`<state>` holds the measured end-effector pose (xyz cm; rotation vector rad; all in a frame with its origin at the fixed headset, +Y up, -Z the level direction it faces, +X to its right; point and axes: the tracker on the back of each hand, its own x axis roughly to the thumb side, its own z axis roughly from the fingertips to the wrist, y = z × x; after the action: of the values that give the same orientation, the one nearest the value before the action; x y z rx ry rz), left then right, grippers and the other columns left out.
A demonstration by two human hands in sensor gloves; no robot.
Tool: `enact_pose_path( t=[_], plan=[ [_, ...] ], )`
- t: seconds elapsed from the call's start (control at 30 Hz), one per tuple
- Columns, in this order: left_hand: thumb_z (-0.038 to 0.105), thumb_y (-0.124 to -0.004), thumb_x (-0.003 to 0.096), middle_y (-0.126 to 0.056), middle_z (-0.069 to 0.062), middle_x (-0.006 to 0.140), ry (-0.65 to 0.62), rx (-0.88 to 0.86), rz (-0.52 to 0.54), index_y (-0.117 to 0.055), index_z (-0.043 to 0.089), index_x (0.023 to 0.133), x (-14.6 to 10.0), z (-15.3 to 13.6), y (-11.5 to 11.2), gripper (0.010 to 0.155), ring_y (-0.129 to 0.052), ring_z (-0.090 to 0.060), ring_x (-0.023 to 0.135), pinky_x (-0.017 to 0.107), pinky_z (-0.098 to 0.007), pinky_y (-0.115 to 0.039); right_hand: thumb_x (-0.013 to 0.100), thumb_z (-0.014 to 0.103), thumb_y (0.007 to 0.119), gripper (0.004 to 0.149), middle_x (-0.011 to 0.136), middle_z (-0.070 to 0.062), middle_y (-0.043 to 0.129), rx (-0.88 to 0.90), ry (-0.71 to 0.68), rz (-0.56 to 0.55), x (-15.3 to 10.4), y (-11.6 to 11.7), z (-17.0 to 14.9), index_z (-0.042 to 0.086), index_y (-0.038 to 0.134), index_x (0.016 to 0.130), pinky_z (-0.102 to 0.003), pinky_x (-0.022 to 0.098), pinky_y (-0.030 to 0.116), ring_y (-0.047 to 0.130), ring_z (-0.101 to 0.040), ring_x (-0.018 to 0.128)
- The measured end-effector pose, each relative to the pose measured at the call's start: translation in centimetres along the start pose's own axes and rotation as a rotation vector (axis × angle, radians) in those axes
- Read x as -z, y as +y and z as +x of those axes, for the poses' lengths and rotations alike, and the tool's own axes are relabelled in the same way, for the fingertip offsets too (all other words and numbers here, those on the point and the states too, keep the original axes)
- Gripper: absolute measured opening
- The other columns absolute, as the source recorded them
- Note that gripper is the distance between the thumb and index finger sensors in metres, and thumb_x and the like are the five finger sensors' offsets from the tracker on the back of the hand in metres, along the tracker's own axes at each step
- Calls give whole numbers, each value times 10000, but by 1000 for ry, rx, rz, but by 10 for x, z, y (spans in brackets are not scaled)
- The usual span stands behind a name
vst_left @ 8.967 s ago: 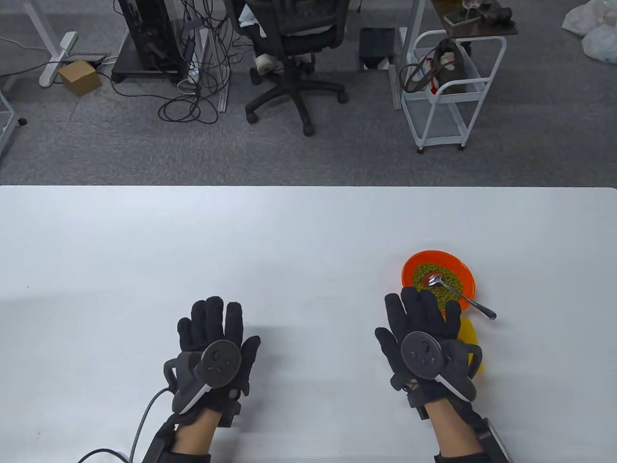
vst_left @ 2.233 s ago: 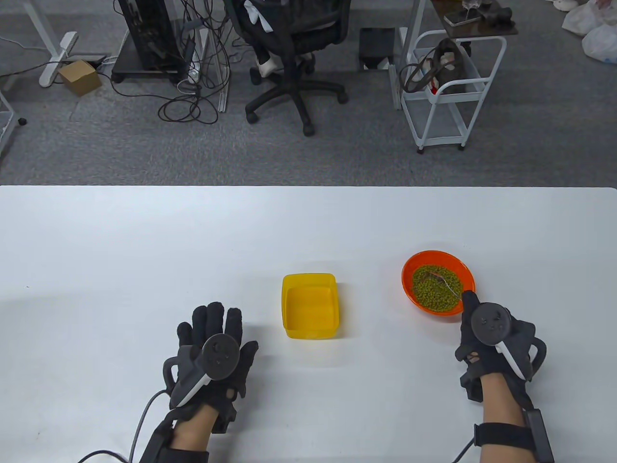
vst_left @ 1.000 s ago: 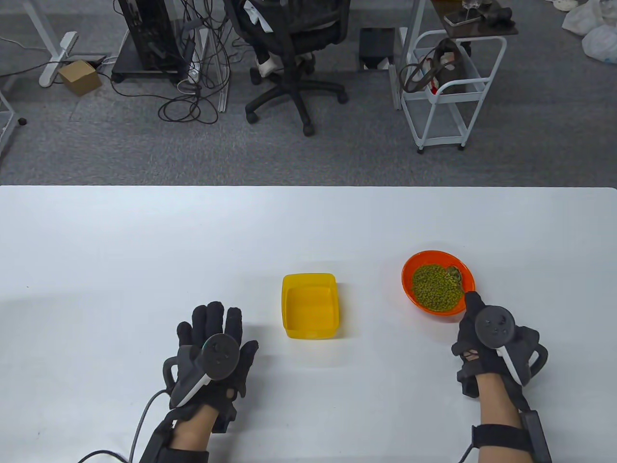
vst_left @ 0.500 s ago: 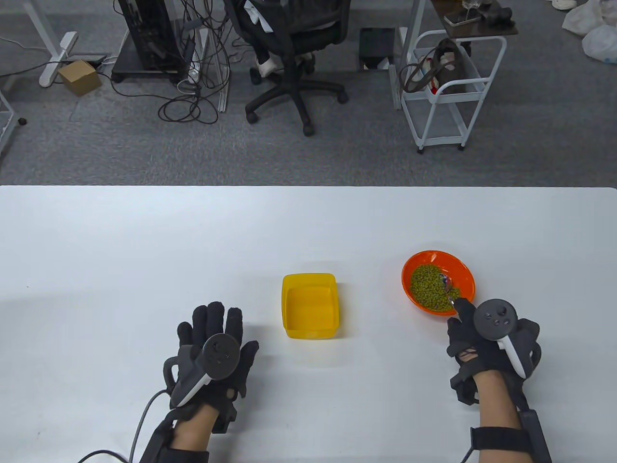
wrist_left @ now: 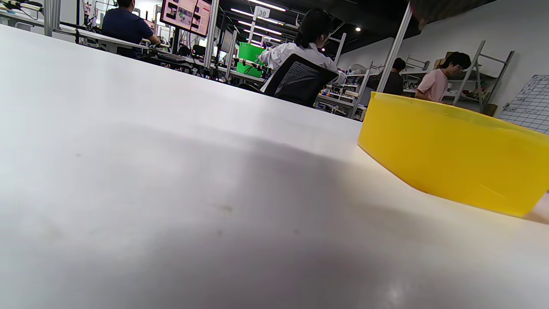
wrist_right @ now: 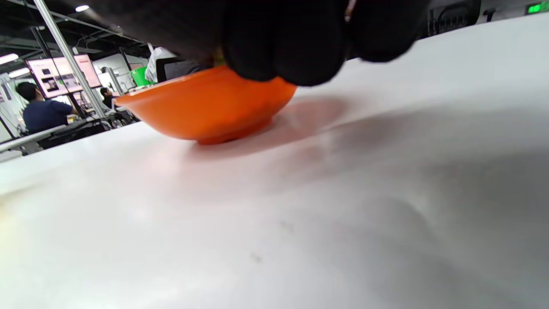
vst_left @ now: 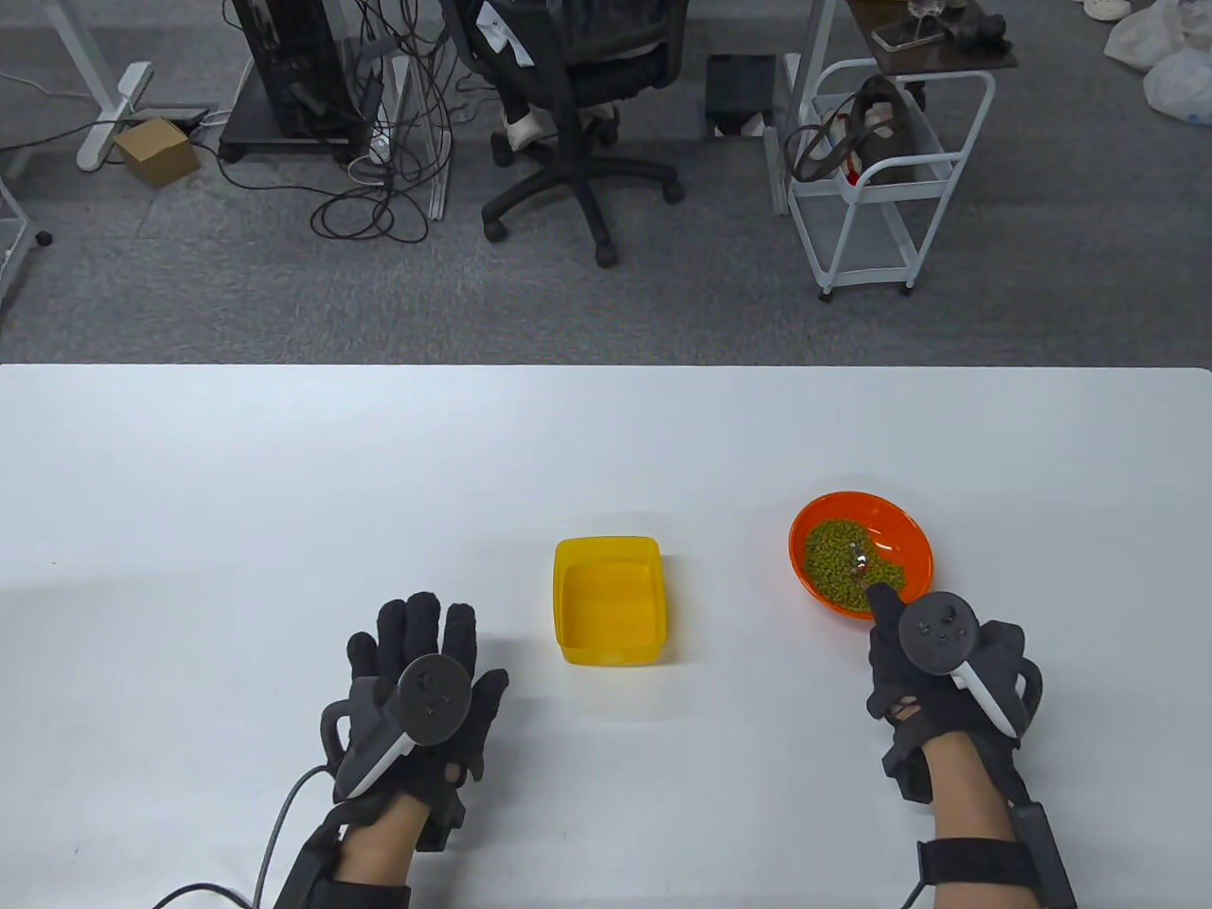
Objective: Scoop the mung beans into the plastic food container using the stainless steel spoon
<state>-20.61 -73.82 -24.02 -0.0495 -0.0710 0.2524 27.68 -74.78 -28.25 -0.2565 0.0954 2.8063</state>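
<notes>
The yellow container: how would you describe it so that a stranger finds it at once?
On the white table, look near the front edge, between the two gloved hands. The container stands left of the orange bowl of beans. It alone is yellow, rectangular and empty.

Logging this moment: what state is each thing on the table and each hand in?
yellow container: upright, empty.
orange bowl: upright, holds mung beans.
spoon: in the beans, gripped.
right hand: grips the spoon.
left hand: flat on table, fingers spread.
</notes>
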Motion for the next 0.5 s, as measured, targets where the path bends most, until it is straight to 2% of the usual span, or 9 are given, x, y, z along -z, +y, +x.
enact_pose_path(
  t=[0.13, 0.17, 0.37, 0.5],
  plan=[
    [583, -606, 459, -68, -129, 1124, 1, -2, 1, -249, 289, 1072, 0, 0, 0, 768, -83, -422, 1033, 672, -690, -83, 561, 305, 696, 467, 805, 119, 745, 59, -10, 2, -1, 2, -5, 303, 586, 1015, -528, 652, 628, 780, -216, 720],
    [583, -606, 459, -66, -129, 1124, 1, -2, 1, -249, 289, 1072, 0, 0, 0, 768, -82, -421, 1034, 672, -690, -82, 561, 304, 693, 463, 808, 80, 743, 80, -14, -4, -2, 3, -6, 298, 590, 1013, -532, 653, 622, 775, -219, 721],
    [583, -606, 459, -63, -128, 1124, 0, 0, 2, -244, 288, 1072, 0, 0, 0, 771, -81, -422, 1033, 672, -690, -81, 562, 302, 684, 471, 807, 82, 730, 188, -12, -58, -4, 3, -13, 299, 568, 1019, -541, 665, 598, 753, -225, 728],
    [583, -606, 459, -64, -128, 1124, 0, -2, 2, -244, 289, 1072, 0, 0, 0, 771, -81, -420, 1033, 671, -691, -82, 563, 303, 683, 470, 808, 86, 727, 151, -5, -55, -4, 4, -15, 303, 567, 1019, -541, 670, 593, 749, -223, 733]
  ],
)
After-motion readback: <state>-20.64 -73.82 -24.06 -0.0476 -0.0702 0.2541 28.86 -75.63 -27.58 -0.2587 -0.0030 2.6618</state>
